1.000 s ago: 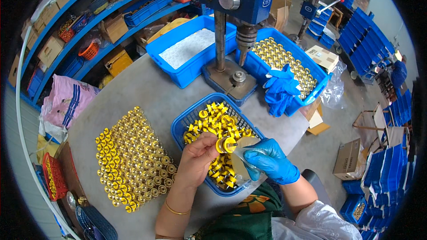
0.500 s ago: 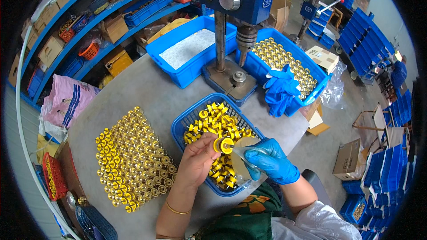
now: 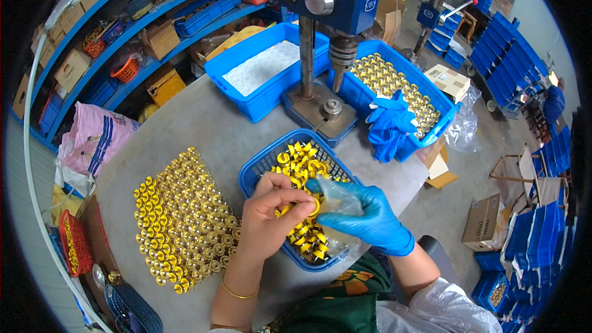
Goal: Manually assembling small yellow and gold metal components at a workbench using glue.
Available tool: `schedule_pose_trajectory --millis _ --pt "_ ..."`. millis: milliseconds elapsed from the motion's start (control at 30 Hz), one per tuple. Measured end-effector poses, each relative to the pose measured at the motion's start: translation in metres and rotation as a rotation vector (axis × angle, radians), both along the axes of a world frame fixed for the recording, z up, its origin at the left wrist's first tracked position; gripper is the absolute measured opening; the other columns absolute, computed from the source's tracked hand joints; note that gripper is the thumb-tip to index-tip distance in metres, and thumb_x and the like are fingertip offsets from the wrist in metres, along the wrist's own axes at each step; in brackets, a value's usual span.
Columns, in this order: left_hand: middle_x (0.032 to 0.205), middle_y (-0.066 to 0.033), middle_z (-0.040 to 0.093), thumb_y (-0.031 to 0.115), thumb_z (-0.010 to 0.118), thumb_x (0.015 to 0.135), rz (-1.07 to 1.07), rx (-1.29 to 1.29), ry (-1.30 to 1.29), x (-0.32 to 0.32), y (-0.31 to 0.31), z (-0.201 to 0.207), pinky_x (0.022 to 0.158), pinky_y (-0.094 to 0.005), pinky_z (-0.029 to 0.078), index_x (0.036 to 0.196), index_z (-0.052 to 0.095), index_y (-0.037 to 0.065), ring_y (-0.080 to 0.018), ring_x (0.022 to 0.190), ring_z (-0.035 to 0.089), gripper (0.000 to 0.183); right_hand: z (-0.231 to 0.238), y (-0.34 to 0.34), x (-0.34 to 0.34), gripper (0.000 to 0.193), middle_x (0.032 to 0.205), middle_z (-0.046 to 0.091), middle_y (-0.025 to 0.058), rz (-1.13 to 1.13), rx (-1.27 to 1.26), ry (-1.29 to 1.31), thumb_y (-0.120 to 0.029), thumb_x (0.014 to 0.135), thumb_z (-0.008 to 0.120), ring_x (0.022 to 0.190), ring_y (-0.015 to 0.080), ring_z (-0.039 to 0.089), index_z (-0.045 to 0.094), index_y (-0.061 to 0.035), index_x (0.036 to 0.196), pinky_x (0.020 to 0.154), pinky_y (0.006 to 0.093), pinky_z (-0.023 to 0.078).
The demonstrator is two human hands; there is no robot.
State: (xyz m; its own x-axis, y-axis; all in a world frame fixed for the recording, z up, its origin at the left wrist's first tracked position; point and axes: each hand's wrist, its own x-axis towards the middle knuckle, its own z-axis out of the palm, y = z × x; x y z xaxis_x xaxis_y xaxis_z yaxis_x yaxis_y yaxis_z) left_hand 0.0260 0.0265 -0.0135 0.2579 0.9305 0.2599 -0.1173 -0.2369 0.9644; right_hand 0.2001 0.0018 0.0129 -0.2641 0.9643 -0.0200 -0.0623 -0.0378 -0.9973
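Note:
My bare left hand (image 3: 271,217), a gold bangle at its wrist, pinches a round yellow part (image 3: 316,207), mostly hidden behind the fingers. My right hand (image 3: 370,216), in a blue glove, grips a clear plastic bag (image 3: 339,197) beside that part. Both hands are above a blue basket (image 3: 246,176) holding many yellow parts with dark stems (image 3: 301,155). Left of the basket, rows of brass-coloured and yellow round pieces (image 3: 188,209) stand close together on the grey table (image 3: 166,129).
A blue drill press (image 3: 333,0) stands behind the basket. To its left is a blue bin (image 3: 253,108) with white sheeting; to its right, another bin (image 3: 425,139) holds brass pieces, with blue gloves (image 3: 391,124) over its rim. A red basket (image 3: 75,246) sits far left.
My left fingers have shifted over the yellow part, covering more of it. The right hand's gloved fingers have spread and moved left around the bag, closer to the left fingertips.

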Motion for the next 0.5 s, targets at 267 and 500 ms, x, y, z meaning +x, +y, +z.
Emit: schedule_pose_trajectory --millis 267,500 --pt "0.078 0.0002 0.042 0.006 0.07 0.059 0.126 0.092 0.025 0.013 -0.013 -0.003 0.055 -0.0192 0.03 0.079 0.057 0.005 -0.0074 0.062 0.035 0.024 0.005 -0.002 0.005 0.034 0.098 0.055 0.0 0.0 -0.165 0.084 -0.011 0.073 0.061 0.074 0.0038 0.048 0.054 -0.005 0.106 0.06 0.0185 0.042" --pt "0.079 -0.0016 0.042 0.004 0.068 0.062 0.156 0.153 0.11 0.018 -0.011 -0.014 0.055 -0.0184 0.031 0.075 0.056 0.001 -0.0077 0.064 0.037 0.018 -0.002 -0.003 -0.001 0.033 0.094 0.057 -0.0002 -0.117 -0.116 0.16 -0.012 0.073 0.061 0.068 0.003 0.048 0.055 -0.006 0.105 0.054 0.0174 0.04"
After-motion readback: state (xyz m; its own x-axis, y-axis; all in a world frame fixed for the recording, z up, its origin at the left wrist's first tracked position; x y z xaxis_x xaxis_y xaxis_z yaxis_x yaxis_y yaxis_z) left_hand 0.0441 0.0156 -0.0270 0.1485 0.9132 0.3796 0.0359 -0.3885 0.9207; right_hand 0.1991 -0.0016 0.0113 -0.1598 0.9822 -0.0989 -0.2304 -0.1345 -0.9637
